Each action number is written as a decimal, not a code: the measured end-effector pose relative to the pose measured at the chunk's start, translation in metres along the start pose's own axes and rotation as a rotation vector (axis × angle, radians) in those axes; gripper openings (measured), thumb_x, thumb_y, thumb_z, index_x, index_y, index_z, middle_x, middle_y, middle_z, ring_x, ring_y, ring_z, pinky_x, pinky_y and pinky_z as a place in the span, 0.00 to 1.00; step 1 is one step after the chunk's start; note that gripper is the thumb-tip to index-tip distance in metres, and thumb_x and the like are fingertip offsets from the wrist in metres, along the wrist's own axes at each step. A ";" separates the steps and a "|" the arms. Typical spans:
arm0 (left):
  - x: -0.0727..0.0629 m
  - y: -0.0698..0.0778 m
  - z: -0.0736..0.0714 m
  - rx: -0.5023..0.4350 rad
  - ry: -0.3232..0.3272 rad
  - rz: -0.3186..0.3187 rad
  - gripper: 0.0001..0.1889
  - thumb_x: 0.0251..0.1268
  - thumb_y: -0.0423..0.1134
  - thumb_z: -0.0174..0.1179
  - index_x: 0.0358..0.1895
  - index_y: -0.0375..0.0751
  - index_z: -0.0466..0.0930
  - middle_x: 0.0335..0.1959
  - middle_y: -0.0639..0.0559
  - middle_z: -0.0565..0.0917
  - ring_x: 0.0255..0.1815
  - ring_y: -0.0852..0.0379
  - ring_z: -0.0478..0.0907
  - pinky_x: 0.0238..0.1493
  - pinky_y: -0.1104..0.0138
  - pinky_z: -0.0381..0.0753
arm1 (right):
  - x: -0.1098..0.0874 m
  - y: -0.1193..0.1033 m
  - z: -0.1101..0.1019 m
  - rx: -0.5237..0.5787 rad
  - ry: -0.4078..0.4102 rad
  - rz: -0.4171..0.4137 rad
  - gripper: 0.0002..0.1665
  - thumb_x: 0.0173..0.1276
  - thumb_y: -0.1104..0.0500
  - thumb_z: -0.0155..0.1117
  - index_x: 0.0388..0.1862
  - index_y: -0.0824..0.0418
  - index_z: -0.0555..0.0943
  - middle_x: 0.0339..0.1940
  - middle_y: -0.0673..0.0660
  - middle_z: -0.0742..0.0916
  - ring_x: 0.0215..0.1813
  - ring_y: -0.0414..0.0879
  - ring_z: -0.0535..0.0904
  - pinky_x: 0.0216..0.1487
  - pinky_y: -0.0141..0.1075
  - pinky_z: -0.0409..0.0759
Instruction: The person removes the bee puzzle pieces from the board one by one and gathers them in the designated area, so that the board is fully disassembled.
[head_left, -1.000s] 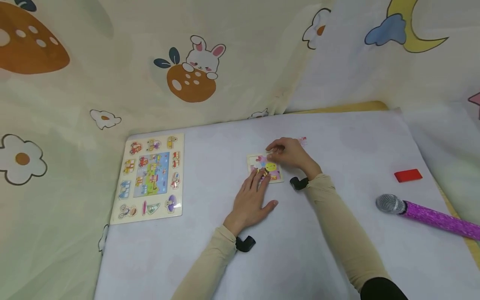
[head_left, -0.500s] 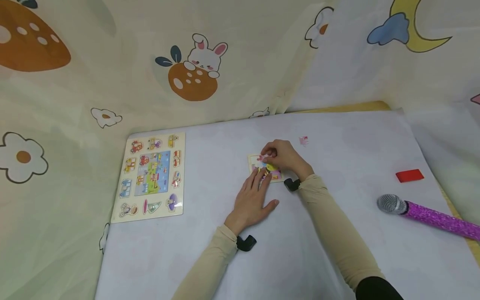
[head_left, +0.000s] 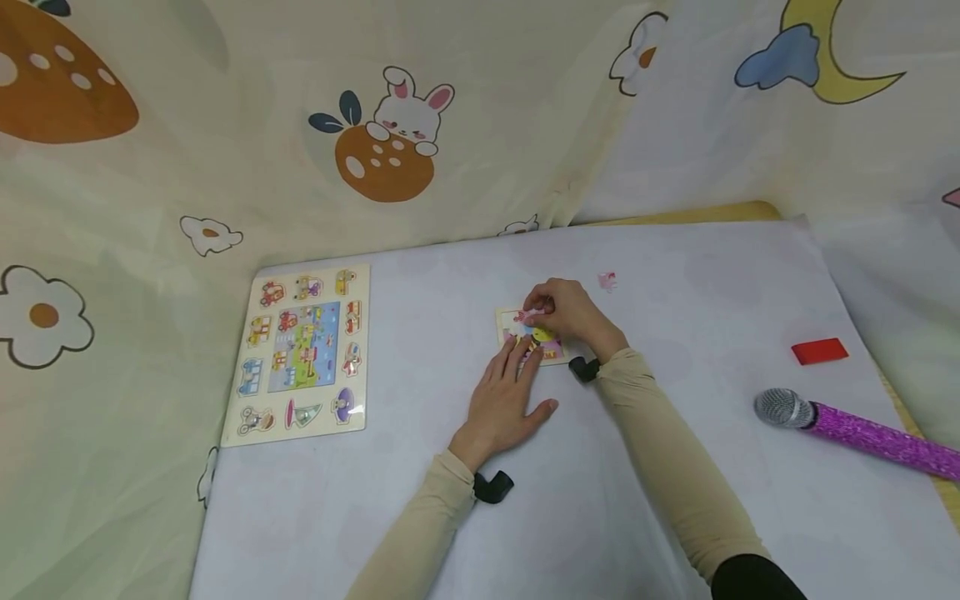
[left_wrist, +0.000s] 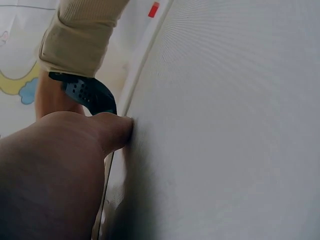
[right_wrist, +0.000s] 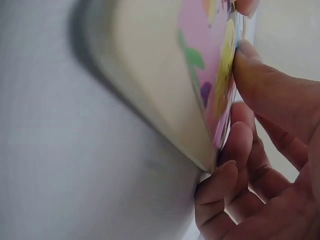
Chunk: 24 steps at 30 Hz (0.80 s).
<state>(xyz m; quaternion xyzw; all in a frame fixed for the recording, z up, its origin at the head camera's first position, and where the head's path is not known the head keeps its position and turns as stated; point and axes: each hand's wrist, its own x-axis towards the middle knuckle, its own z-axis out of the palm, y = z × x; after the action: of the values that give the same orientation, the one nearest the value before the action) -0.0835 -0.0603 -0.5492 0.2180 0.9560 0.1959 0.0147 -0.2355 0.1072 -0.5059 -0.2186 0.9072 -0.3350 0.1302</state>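
Observation:
A small puzzle board (head_left: 557, 362) with a pink and yellow picture lies near the table's middle. My left hand (head_left: 501, 415) rests with spread fingers over its near left part; in the left wrist view the back of that hand (left_wrist: 55, 165) is close up. At the board's far side my right hand (head_left: 567, 312) has thumb and fingers brought together over the picture, at a puzzle piece mostly hidden by them. The right wrist view has the thumb (right_wrist: 272, 95) against the picture, with the other fingers (right_wrist: 220, 182) curled at the board's edge (right_wrist: 165, 110).
A loose pink puzzle piece (head_left: 607, 282) lies behind the right hand. At the left is a large puzzle board (head_left: 360, 350) with vehicle pictures. A red block (head_left: 819, 351) and a purple-handled microphone (head_left: 862, 433) lie at the right. A printed curtain (head_left: 487, 150) hangs behind.
My right hand has moved slightly left and closer over the small puzzle board, uncovering the loose pink piece. It stays put in the last half second. The left hand has not moved.

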 end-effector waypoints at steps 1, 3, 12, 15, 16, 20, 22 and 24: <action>0.000 0.000 0.000 -0.001 0.001 0.000 0.43 0.77 0.61 0.58 0.85 0.44 0.55 0.88 0.44 0.53 0.90 0.43 0.43 0.87 0.52 0.51 | 0.000 0.000 0.000 -0.003 -0.002 -0.002 0.13 0.65 0.60 0.80 0.47 0.62 0.89 0.41 0.59 0.87 0.41 0.50 0.80 0.46 0.40 0.77; 0.000 0.000 0.000 0.000 -0.001 -0.002 0.43 0.77 0.61 0.58 0.85 0.45 0.55 0.88 0.45 0.53 0.90 0.43 0.43 0.87 0.52 0.50 | -0.001 0.000 0.001 -0.006 -0.006 -0.002 0.13 0.66 0.60 0.80 0.47 0.61 0.88 0.42 0.59 0.86 0.41 0.50 0.79 0.46 0.40 0.77; 0.001 0.000 0.000 0.009 -0.010 -0.005 0.43 0.77 0.62 0.57 0.85 0.45 0.55 0.88 0.45 0.52 0.90 0.44 0.42 0.87 0.53 0.50 | -0.004 -0.003 -0.001 0.022 -0.008 -0.008 0.14 0.67 0.62 0.78 0.48 0.63 0.84 0.45 0.60 0.85 0.43 0.51 0.78 0.48 0.42 0.77; 0.001 0.000 -0.001 0.012 -0.012 -0.008 0.43 0.77 0.62 0.57 0.85 0.45 0.55 0.88 0.45 0.51 0.90 0.44 0.42 0.87 0.53 0.50 | -0.004 -0.003 0.000 0.035 -0.002 -0.001 0.14 0.67 0.64 0.78 0.48 0.62 0.84 0.45 0.59 0.85 0.43 0.52 0.78 0.48 0.42 0.76; 0.001 0.000 -0.001 0.012 -0.014 -0.011 0.43 0.77 0.62 0.57 0.85 0.45 0.55 0.88 0.46 0.51 0.90 0.44 0.42 0.88 0.53 0.49 | -0.004 -0.003 0.001 0.038 0.000 0.002 0.13 0.67 0.64 0.78 0.48 0.62 0.84 0.45 0.59 0.86 0.43 0.51 0.79 0.48 0.42 0.76; 0.001 0.000 -0.002 0.016 -0.023 -0.018 0.43 0.77 0.62 0.56 0.85 0.46 0.54 0.88 0.46 0.51 0.90 0.45 0.41 0.88 0.54 0.49 | -0.004 -0.003 0.003 0.047 0.005 0.015 0.12 0.67 0.66 0.77 0.47 0.61 0.87 0.44 0.59 0.88 0.45 0.52 0.80 0.49 0.43 0.78; 0.001 0.000 -0.001 0.018 -0.029 -0.021 0.43 0.77 0.63 0.56 0.86 0.46 0.54 0.88 0.46 0.51 0.90 0.45 0.41 0.88 0.54 0.48 | -0.004 -0.004 0.004 0.047 0.008 0.025 0.12 0.66 0.66 0.77 0.48 0.61 0.87 0.44 0.59 0.88 0.45 0.52 0.80 0.50 0.44 0.79; 0.001 0.000 -0.001 0.018 -0.030 -0.022 0.43 0.77 0.63 0.56 0.86 0.47 0.54 0.88 0.46 0.51 0.90 0.45 0.41 0.88 0.54 0.48 | -0.005 -0.005 0.005 0.048 0.011 0.036 0.14 0.66 0.67 0.77 0.50 0.62 0.86 0.45 0.60 0.89 0.46 0.53 0.81 0.52 0.45 0.80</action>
<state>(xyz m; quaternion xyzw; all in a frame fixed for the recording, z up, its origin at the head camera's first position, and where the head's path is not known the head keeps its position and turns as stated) -0.0839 -0.0602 -0.5480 0.2106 0.9597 0.1836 0.0294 -0.2281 0.1037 -0.5058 -0.1972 0.9034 -0.3557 0.1362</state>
